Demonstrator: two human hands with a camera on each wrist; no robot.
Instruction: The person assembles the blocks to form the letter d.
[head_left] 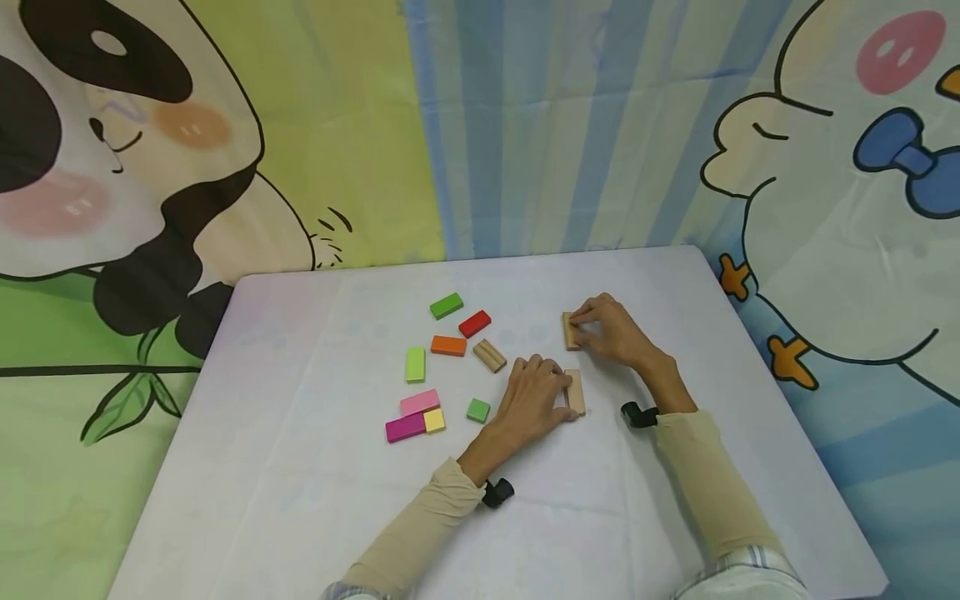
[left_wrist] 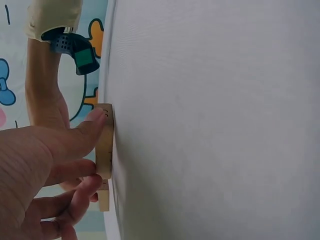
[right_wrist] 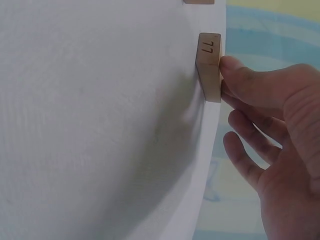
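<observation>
On the right half of the table, my left hand holds a plain wooden block, thumb at its near end and fingers at its far end. The left wrist view shows the thumb pressed on this block, which lies close over the cloth. Farther back, my right hand pinches a second wooden block by its right side. That block has "77" marked on its end, and the right thumb touches its upper edge. The two blocks lie roughly in line, with a small gap.
Left of my hands lie wooden blocks side by side, a red block, an orange block and several green ones, one small. Pink, magenta and yellow blocks sit together. A white cloth covers the table.
</observation>
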